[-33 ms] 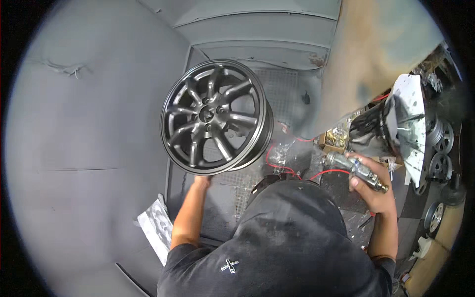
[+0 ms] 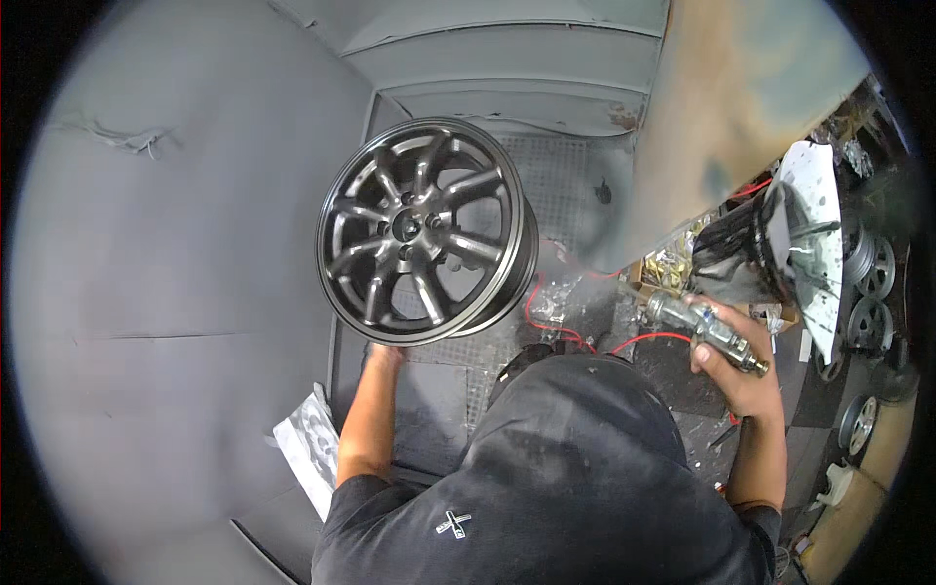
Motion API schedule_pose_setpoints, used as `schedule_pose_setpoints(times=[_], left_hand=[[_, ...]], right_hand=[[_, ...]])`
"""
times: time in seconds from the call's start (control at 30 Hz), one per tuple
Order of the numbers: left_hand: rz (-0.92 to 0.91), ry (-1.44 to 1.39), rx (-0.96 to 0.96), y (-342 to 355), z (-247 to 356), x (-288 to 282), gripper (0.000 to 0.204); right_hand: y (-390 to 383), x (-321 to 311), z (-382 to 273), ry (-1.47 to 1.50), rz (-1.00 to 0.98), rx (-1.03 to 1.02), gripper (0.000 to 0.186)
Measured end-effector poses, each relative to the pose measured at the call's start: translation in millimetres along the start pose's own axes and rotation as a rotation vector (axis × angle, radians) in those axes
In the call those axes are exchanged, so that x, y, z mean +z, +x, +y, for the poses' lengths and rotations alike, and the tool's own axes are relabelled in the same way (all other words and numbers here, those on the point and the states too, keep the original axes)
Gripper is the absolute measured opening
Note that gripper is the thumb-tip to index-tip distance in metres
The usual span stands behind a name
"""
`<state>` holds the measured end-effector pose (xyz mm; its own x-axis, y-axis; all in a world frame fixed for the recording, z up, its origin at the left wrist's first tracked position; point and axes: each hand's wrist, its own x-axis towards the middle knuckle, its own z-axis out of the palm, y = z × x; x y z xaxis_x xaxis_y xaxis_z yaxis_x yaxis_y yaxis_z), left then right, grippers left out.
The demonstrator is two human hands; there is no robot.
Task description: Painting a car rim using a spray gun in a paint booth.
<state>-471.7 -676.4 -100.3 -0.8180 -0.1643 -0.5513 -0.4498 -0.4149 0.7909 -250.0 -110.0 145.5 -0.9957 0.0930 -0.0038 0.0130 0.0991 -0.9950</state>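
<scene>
The left hand (image 2: 387, 353) is at the lower edge of the dark wheel (image 2: 414, 251), its grip too hidden to tell. Right of the wheel, the right hand (image 2: 749, 384) curls around a spray gun (image 2: 704, 328)

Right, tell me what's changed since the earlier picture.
The wheel appears turned slightly clockwise as seen here, and the left hand, mostly hidden beneath its rim, has shifted a little left. Nothing was visibly taken up or let go. The right hand still grips the spray gun, almost in the same place.
</scene>
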Motion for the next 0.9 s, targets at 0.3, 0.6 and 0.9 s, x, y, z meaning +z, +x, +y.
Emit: schedule_pose_setpoints(times=[0.3, 0.6, 0.9], left_hand=[[-0.318, -0.097, 0.313, -15, 25, 33, 0.052], [0.085, -0.361, -0.287, -105, -118, 81, 0.080], [0.170, -0.203, -0.120, -85, -63, 48, 0.061]], right_hand=[[10, -6, -27, 0.024, 0.036, 0.085, 0.049], [16, 9, -18, -0.006, 0.105, 0.078, 0.053], [-4, 23, -7, 0.161, -0.494, 0.163, 0.049]])
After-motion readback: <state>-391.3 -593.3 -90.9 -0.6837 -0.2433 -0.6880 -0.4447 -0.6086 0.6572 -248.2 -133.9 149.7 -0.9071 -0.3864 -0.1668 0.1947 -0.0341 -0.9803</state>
